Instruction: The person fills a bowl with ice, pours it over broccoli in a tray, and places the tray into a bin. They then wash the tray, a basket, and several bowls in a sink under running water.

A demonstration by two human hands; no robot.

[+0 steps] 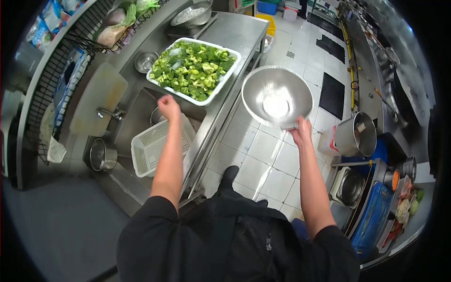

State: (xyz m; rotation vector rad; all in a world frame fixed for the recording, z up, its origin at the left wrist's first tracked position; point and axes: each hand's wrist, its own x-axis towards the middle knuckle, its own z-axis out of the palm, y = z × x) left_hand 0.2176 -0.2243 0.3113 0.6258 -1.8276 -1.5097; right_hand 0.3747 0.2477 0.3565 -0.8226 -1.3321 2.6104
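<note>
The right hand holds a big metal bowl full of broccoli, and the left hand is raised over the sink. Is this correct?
Not quite: in the head view the metal bowl in the right hand is empty. The broccoli lies in the white tray. The left hand is indeed raised over the sink.
</note>
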